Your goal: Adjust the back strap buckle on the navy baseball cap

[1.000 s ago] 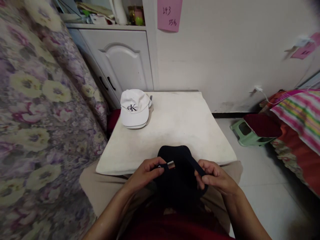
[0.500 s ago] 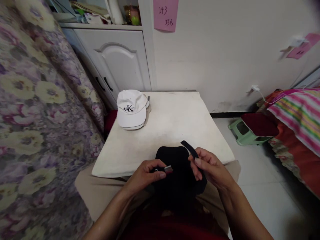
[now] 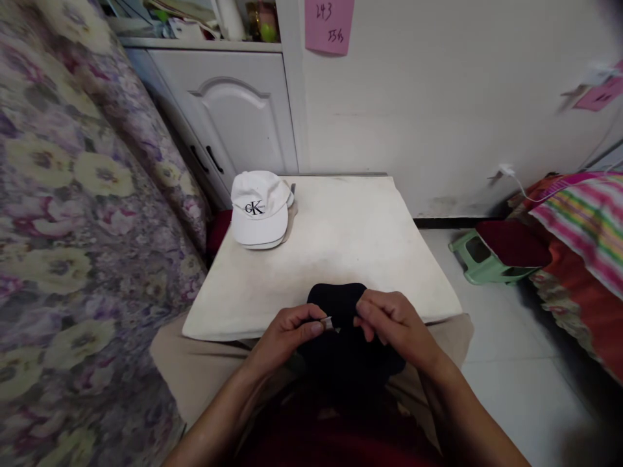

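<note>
A black cap [image 3: 335, 299] lies at the table's near edge and over my lap; its dark folds are hard to make out. My left hand [image 3: 296, 329] pinches a small silver metal buckle [image 3: 328, 322] on the cap's strap between thumb and fingers. Just to the right, my right hand [image 3: 389, 318] is closed in a pinch on the cap's black strap, whose end is mostly hidden by the fingers against the black cloth. A gap separates the two hands. Farther back on the left, a white cap [image 3: 259, 211] with black lettering rests upright on the table.
The white table [image 3: 341, 227] stands before my knees, against the wall and a white cabinet [image 3: 233, 110]. A floral curtain [image 3: 87, 246] hangs close on the left. To the right are a green stool [image 3: 479, 256] with a dark red top and a bed with a striped cover [image 3: 584, 207].
My right hand has turned and moved slightly toward the buckle in my left hand. The strap end that stuck up above its fingers no longer shows. The whole view has shifted a little.
</note>
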{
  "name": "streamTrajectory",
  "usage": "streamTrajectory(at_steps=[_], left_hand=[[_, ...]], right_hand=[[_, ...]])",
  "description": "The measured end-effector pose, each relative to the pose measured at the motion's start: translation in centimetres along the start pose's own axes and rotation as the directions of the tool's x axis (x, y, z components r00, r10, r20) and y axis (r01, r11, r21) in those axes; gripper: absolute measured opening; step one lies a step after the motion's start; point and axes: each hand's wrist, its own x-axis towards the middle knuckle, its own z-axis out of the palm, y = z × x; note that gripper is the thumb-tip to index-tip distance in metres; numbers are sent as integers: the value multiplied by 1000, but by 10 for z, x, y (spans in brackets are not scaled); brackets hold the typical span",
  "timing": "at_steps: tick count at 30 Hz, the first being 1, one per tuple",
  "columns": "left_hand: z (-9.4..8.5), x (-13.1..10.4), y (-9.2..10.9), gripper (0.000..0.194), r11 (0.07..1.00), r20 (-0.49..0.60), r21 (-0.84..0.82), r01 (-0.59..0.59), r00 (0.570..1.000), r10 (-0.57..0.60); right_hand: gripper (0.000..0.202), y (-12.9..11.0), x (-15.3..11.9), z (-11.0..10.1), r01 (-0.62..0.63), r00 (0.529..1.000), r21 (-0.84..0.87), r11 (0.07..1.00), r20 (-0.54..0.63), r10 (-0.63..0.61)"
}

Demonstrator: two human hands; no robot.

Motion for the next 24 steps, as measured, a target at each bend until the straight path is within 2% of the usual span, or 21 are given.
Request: streamTrajectory(at_steps=[2, 5, 13, 24], left_hand=[[0, -1, 1, 20, 1000, -2, -8, -2, 1000, 2], [-1, -1, 2, 19, 1000, -11, -14, 4, 1000, -5], [-1, -3, 3, 23, 1000, -35, 5, 30, 999, -30], [-1, 1, 3, 26, 999, -38, 0, 55, 998, -55]], right_hand=[[35, -2, 1, 5, 27, 999, -123, 992, 28, -23], [27, -2, 1, 11, 27, 999, -188, 982, 27, -22], [21, 3, 2, 15, 4, 996, -228, 974, -88, -25], [22, 5, 3, 13, -21, 999, -230, 973, -42, 12]])
